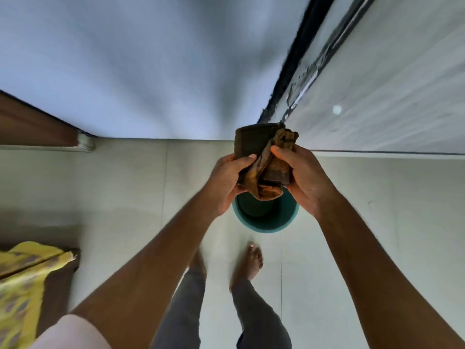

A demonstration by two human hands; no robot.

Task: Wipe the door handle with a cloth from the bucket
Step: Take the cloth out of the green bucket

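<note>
A brown, crumpled cloth (264, 157) is held up in front of me by both hands. My left hand (226, 182) grips its left side with the thumb on top. On the right side my right hand (302, 177) pinches the bunched folds. Directly below the cloth a teal bucket (266, 222) stands on the tiled floor, partly hidden by my hands. A pale door (390, 84) with a dark edge strip rises at the upper right; no handle shows in this view.
A white wall (138, 59) fills the upper left. A brown wooden edge (32, 122) juts in at the left. A yellow patterned fabric (22, 280) lies on dark furniture at the lower left. My bare feet (251, 260) stand behind the bucket.
</note>
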